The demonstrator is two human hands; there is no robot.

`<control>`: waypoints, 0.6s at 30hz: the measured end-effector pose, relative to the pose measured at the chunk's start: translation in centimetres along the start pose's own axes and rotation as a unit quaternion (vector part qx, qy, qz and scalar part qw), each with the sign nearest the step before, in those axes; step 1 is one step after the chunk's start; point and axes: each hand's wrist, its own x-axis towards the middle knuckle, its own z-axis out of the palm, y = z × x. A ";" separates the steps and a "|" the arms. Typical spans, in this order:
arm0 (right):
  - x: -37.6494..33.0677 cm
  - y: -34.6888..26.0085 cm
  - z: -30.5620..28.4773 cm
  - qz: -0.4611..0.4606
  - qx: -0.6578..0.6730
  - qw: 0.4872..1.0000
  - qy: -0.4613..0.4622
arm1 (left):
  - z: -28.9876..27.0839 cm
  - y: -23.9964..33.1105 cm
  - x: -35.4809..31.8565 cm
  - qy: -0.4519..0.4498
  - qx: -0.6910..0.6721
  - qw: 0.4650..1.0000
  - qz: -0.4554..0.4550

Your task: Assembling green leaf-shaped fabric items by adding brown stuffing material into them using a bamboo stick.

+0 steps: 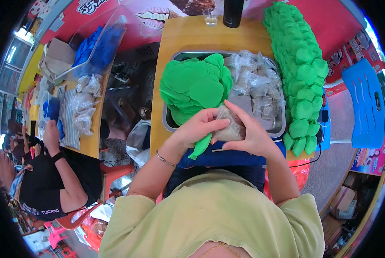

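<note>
In front of my chest, a small clear plastic bag [230, 127] with a pale greyish filling sits between my two hands. My right hand [257, 136] curves around the bag's right side, thumb below and fingers above. With its fingers at the bag's left side, my left hand [197, 128] also holds a limp green balloon [200, 148], which hangs below the palm. Just beyond is a metal tray [172, 129]. Flat green balloons [194, 88] are heaped in its left half, and several similar filled bags [255, 79] lie in its right half.
Rounded green filled pieces [302, 81] form a long stack along the table's right edge. A black bottle [233, 13] and a clear cup [210, 18] stand at the back. To the left, a person [59, 180] works with blue pieces at another table. A blue chair [364, 103] is at right.
</note>
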 end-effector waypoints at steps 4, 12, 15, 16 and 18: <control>0.1 0.0 -0.4 0.048 -0.053 0.995 0.069 | -0.7 -0.5 -0.3 0.010 -0.086 0.994 0.062; -0.8 -0.5 -1.1 0.064 0.236 0.963 0.113 | -1.4 -1.7 -0.8 0.034 -0.183 0.977 0.105; -1.7 -0.9 -1.5 0.085 0.228 0.968 0.057 | -1.1 -2.0 -1.0 0.057 -0.228 0.967 0.097; -1.7 -1.1 -1.7 0.085 0.228 0.968 0.055 | -1.0 -2.0 -1.0 0.062 -0.253 0.961 0.096; -1.7 -1.4 -2.0 0.109 0.363 0.926 0.013 | -0.8 -2.0 -1.1 0.080 -0.258 0.957 0.106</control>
